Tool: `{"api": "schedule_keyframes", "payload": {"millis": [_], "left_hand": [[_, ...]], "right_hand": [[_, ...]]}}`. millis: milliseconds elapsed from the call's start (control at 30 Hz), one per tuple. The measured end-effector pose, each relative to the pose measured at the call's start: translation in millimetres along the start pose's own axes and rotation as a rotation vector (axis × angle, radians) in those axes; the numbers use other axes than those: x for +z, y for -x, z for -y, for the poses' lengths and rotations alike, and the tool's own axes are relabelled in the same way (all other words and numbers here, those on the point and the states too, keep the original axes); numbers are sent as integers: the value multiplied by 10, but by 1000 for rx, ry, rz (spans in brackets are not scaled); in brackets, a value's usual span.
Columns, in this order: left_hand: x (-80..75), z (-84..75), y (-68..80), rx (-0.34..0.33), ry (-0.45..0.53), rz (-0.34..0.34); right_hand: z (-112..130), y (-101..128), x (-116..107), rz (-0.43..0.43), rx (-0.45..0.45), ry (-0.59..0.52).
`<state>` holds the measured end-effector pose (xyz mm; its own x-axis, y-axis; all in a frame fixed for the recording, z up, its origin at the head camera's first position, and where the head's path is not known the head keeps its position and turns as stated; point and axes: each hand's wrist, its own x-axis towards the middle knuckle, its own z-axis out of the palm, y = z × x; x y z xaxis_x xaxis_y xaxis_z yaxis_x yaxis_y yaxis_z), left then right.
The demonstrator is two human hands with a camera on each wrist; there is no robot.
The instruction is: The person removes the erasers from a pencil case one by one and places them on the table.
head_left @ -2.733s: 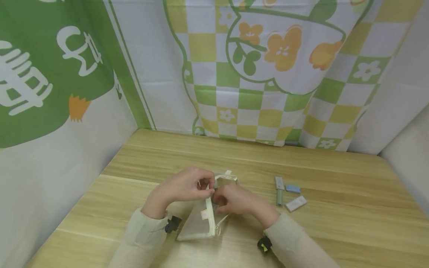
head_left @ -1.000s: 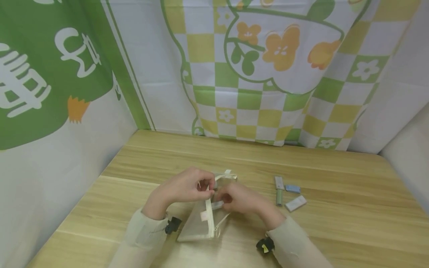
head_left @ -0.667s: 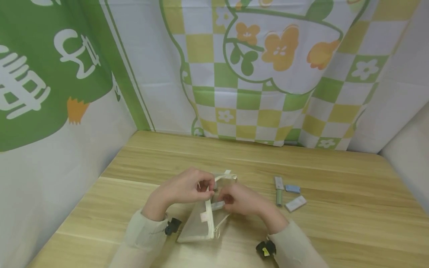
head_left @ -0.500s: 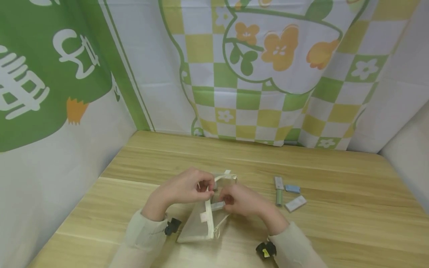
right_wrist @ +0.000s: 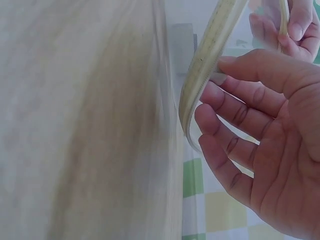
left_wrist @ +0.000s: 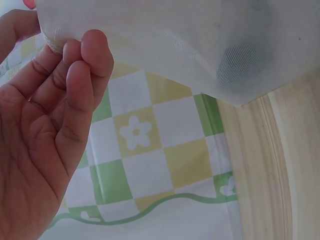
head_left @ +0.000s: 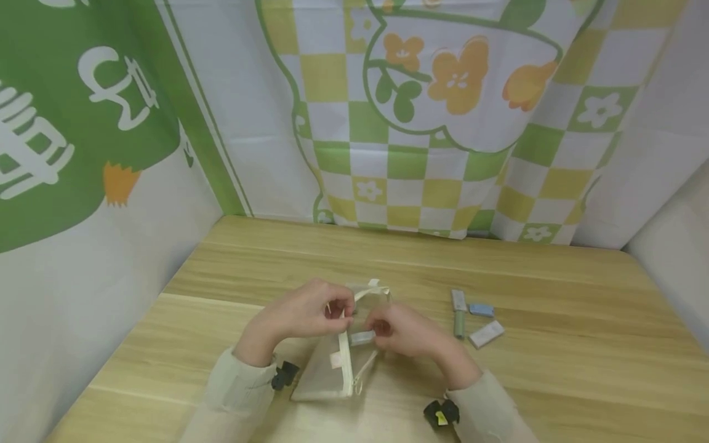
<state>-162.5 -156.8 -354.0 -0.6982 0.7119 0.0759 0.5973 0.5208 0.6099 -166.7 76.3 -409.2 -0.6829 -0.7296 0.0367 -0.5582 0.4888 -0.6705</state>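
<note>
A translucent mesh zipper pouch (head_left: 322, 373) with a cream zipper edge stands on the table, its mouth spread. My left hand (head_left: 307, 311) pinches the near rim; in the left wrist view the left hand (left_wrist: 50, 115) has curled fingers at the mesh (left_wrist: 150, 40). Within the mouth, my right hand (head_left: 407, 332) pinches one end of a small light-grey stick (head_left: 362, 338) that looks like a USB flash drive. The right wrist view has the right hand (right_wrist: 270, 120) behind the zipper strip (right_wrist: 207, 60), which partly covers the stick. Other pouch contents are unclear.
Right of the pouch lie a grey stick (head_left: 458, 300), a green one (head_left: 459, 325), a blue one (head_left: 481, 309) and a white one (head_left: 487, 334). A patterned curtain (head_left: 406, 161) hangs behind the wooden table (head_left: 559, 344).
My right hand was deeper in the pouch; it has drawn back slightly to the right, and the light-grey stick at its fingertips has come into sight. My left hand has stayed on the rim.
</note>
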Motion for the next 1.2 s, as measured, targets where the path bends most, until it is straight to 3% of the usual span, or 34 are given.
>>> {"api": "schedule_keyframes", "payload": {"millis": [833,1200], "left_hand": [[-9,-4,-23,0,-9,8],[-5,-11,-36,-6,-3,12]], "right_hand": [[-10,140,-200,-38,60,8],[-59,184,-327,-86,31,18]]}}
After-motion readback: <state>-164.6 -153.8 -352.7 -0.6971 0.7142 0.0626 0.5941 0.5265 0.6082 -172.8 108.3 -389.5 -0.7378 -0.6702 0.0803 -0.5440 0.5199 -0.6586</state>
